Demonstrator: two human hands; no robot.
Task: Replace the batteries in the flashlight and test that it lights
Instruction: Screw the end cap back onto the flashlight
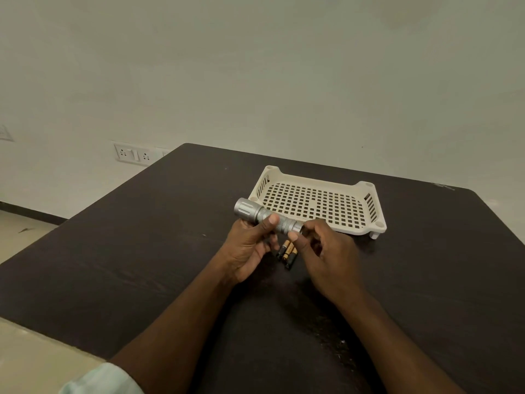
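While gripping: left hand [250, 245] wraps flashlight [265, 216] barrel, held above worktop [142, 251].
Right hand [326, 257]: fingertips pinch tail cap [297, 228].
Batteries [287, 253]: lying on worktop just below hands.
Tray [318, 203]: behind, nr flashlight.
Tip: hold barrel steady, twist cap only, keep it level w/ the threads.

Silver flashlight [265, 216]; cream grid-holed tray [366, 227]; dark-brown table [142, 251].
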